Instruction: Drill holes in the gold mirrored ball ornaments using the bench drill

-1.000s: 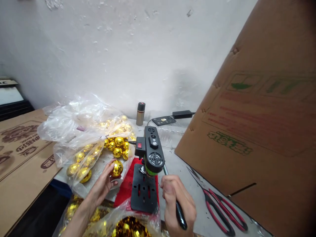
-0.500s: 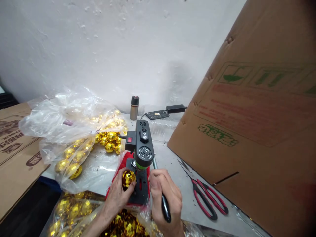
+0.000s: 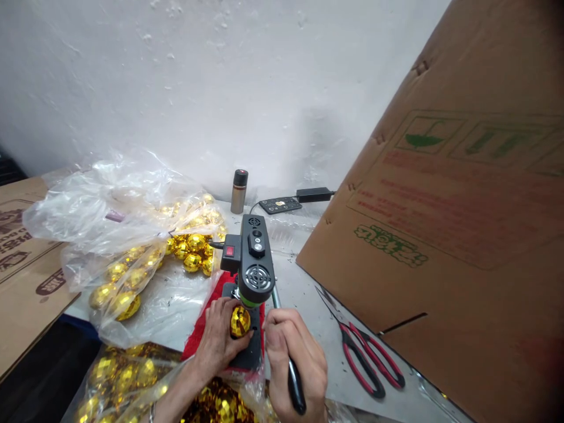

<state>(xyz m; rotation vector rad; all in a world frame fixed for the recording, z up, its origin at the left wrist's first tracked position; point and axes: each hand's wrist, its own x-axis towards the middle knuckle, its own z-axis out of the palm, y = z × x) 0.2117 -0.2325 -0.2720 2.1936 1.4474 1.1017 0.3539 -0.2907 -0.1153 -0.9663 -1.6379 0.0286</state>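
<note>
- Right under the head of the black press, here's the gold mirrored ball, over the dark base plate; whether it touches the tip above, I can't tell, the view is blocked.
- Left hand on it, fingers curled round the ball, thumb at the near side.
- Right hand closed in a fist, fingers gripping the black-ended lever beside the press.
- Red switch on the side box of the press, red cloth beneath the base plate.
- Now the writing! Big cardboard box on the right: green umbrella mark upside down, green arrows beside it, lines of red print too blurred to read, and a green outlined logo I can't make out.
- Over on the left, a flat carton with dark brown lettering, seemingly a brand, though the angle and blur defeat me.
- Clear plastic bag spreads over the bench, gold balls in and beside it; more shine in another bag at the near edge.
- Red-and-black scissors lie near the box; by the wall, a black-capped can stands upright near a black adapter.
</note>
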